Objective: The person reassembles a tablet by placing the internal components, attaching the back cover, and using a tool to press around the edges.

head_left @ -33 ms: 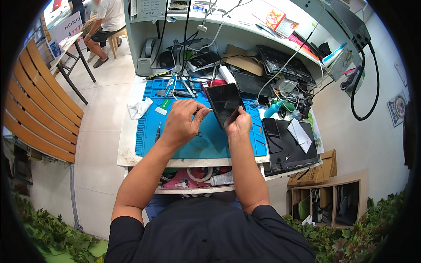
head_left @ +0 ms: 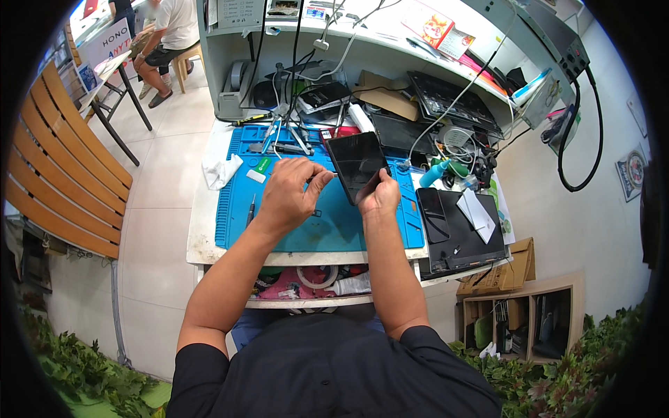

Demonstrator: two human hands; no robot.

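Note:
My right hand (head_left: 381,194) grips a black tablet (head_left: 354,161) by its lower right corner, the thumb on its edge. The tablet is held tilted above a blue work mat (head_left: 320,233), its dark glossy screen showing. At the tablet's left edge my left hand (head_left: 296,191) is closed in a pinch; a small thin thing at its fingertips is too small to make out. On the mat near that hand lie a slim screwdriver (head_left: 251,210), a green card (head_left: 263,165) and a small white piece (head_left: 256,176). Several hand tools (head_left: 286,143) lie at the mat's far side.
A crumpled white tissue (head_left: 221,171) lies left of the mat. To the right, a phone (head_left: 433,214) and white paper (head_left: 477,214) rest on a black laptop-like panel (head_left: 456,254), near a blue bottle (head_left: 433,174). Cables hang from the shelf; an open drawer (head_left: 313,302) is below.

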